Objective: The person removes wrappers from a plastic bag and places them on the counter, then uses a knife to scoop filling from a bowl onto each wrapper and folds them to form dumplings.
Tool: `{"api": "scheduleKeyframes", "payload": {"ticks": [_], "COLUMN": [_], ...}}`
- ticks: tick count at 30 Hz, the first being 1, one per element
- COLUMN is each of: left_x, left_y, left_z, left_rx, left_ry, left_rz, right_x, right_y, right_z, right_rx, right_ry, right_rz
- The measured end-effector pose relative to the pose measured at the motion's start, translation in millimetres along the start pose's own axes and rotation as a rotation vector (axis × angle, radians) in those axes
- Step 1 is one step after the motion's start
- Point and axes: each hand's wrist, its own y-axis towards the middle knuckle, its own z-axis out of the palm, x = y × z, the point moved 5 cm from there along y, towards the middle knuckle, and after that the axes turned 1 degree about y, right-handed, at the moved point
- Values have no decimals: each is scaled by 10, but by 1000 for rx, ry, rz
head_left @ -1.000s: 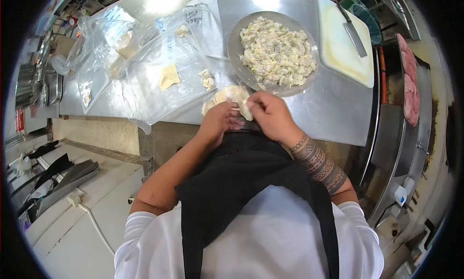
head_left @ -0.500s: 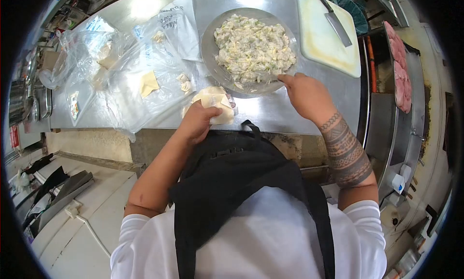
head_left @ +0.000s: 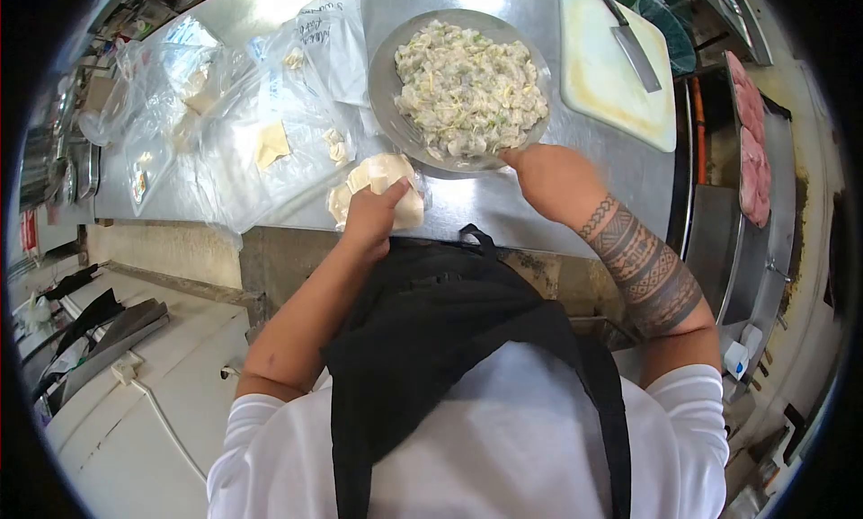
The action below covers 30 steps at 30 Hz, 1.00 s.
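Note:
My left hand [head_left: 370, 222] grips several pale, thin dough wrappers [head_left: 379, 170] over the table's front edge, thumb on top. My right hand [head_left: 553, 179] is closed at the near right rim of a wide metal bowl [head_left: 383, 89]. Its fingertips meet the edge of the filling; whatever they hold is hidden. Inside the bowl lies a heap of chunky whitish filling [head_left: 472, 88] with green and yellow bits. Left of the bowl, a single square wrapper [head_left: 271, 145] rests on clear plastic [head_left: 235, 182], near a small crumpled dough piece [head_left: 335, 147].
A white cutting board [head_left: 616, 110] with a knife [head_left: 636, 59] lies to the right of the bowl. Clear plastic bags [head_left: 148, 88] and a white bag with handwriting [head_left: 337, 56] cover the table's left side. A tray of pink meat [head_left: 753, 159] stands at the far right.
My right hand has shifted slightly left and down along the bowl's rim. My left hand and the wrappers have moved a little left. The whole view has tilted slightly.

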Motion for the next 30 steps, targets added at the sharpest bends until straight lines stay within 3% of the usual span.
{"api": "scheduleKeyframes", "payload": {"ticks": [2,5,10,17,20,27,30], "left_x": [163,283,123,-106,-110,-91,-142], "left_y": [55,79,-19,-99,-111,-136,-153], "left_z": [-13,90,470,727,739,533,484], "left_rx": [-57,-63,54,123,138,42,12], "left_ry": [-62,-264,-634,-761,-791,-825,-766], "left_rz": [-22,-63,-77,-97,-122,-96,-91], "right_x": [-1,-5,95,50,123,235,131], "right_y": [-15,61,118,-50,-149,-387,-264], "right_z": [-22,-150,18,321,394,231,24], "right_rx": [3,-158,-72,-95,-97,2,-130], "right_ry": [25,42,51,220,516,248,276], "right_rz": [-48,-76,-49,-134,-206,-250,-159]}}
